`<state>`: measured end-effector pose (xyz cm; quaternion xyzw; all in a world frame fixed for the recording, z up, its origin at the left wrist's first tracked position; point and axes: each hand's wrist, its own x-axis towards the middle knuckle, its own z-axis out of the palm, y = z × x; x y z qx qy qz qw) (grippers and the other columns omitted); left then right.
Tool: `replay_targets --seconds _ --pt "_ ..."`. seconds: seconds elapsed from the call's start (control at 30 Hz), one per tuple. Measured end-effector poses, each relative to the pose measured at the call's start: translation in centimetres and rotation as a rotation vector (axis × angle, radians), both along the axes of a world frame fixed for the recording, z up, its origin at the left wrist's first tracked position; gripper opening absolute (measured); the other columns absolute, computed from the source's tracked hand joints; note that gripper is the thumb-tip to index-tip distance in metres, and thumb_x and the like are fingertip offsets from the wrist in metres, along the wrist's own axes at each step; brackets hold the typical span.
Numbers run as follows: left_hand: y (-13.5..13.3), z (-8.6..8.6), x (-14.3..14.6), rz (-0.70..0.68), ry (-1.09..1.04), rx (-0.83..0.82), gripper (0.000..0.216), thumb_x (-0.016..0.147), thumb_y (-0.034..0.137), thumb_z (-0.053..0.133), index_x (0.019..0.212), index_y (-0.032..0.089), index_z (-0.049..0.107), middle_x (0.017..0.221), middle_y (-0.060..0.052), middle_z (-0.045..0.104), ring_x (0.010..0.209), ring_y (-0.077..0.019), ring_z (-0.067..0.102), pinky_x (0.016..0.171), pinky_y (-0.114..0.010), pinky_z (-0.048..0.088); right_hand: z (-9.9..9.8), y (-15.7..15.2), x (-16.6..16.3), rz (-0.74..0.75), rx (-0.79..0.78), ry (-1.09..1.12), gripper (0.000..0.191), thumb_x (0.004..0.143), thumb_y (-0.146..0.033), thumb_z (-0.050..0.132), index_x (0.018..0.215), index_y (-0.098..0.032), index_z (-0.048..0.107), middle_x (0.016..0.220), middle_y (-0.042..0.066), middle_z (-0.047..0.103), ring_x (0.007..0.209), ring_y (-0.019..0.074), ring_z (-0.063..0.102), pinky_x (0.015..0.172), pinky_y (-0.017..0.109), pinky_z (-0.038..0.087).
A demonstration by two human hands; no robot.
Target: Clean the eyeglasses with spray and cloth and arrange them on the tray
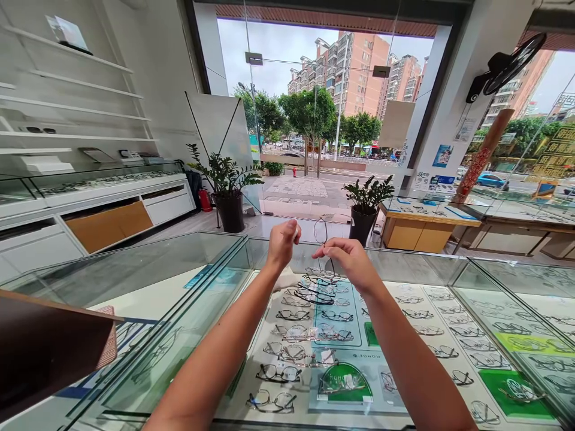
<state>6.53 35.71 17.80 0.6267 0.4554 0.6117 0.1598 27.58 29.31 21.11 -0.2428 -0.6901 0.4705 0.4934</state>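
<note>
One slip could drop the eyeglasses (pixel 320 231) pinched in my right hand (pixel 348 254); I can't tell whether my curled left hand (pixel 282 242) holds anything.

Count: two hands (pixel 284 244), one raised pair of glasses (pixel 320 230), dozens of display glasses (pixel 338 315), two potted plants (pixel 230 211), one wall fan (pixel 512 67), one fire extinguisher (pixel 205 201).

Display card (pixel 376 383) — lettering (pixel 367 355) resembling "MOMOE" — hard to read.
</note>
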Motion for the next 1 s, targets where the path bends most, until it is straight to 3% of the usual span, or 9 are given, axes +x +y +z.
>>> replay_targets --seconds 0.17,0.3,0.57,0.73,1.0 --pt "4.2 -2.6 -3.5 0.373 -0.001 -0.112 0.014 0.095 0.036 0.053 0.098 0.023 0.057 0.101 -0.008 0.064 0.104 -0.0247 0.062 0.096 -0.036 0.051 -0.1 0.2 0.1 -0.029 -0.002 0.054 0.019 0.085 -0.036 0.071 0.077 -0.023 0.081 0.088 0.005 0.081 0.094 0.0226 0.071 0.095 0.038 0.053" --pt "6.2 -5.4 -6.6 0.553 0.063 -0.290 0.026 0.086 0.014 0.055 0.112 0.021 0.056 0.122 -0.015 0.065 0.129 -0.0322 0.059 0.112 -0.044 0.046 0.0 0.3 0.3 -0.046 -0.010 0.050 0.019 0.085 -0.037 0.071 0.075 -0.023 0.080 0.087 0.005 0.079 0.092 0.0224 0.069 0.093 0.038 0.053" --pt "7.3 -9.1 -10.4 0.582 0.302 -0.615 0.028 0.080 0.012 0.066 0.107 0.021 0.062 0.123 -0.022 0.076 0.124 -0.0394 0.070 0.100 -0.043 0.051 0.2 0.1 0.3 -0.050 0.003 0.051 0.020 0.085 -0.036 0.070 0.076 -0.023 0.081 0.085 0.005 0.078 0.091 0.0223 0.069 0.092 0.038 0.053" --pt "7.8 -9.9 -11.2 0.574 0.378 -0.741 0.033 0.080 0.019 0.070 0.113 0.020 0.065 0.131 -0.024 0.075 0.127 -0.0414 0.071 0.097 -0.045 0.053 0.4 0.0 0.3 -0.047 0.006 0.044 0.019 0.084 -0.036 0.069 0.075 -0.023 0.080 0.084 0.004 0.078 0.090 0.0216 0.069 0.091 0.037 0.054" --pt "7.3 -10.1 -11.1 0.549 0.404 -0.807 0.042 0.067 0.028 0.085 0.102 0.022 0.063 0.125 -0.024 0.076 0.127 -0.0437 0.070 0.096 -0.047 0.054 0.4 -0.1 0.4 -0.051 0.026 0.018 0.020 0.086 -0.036 0.068 0.076 -0.023 0.080 0.086 0.004 0.079 0.091 0.0219 0.069 0.093 0.037 0.053"
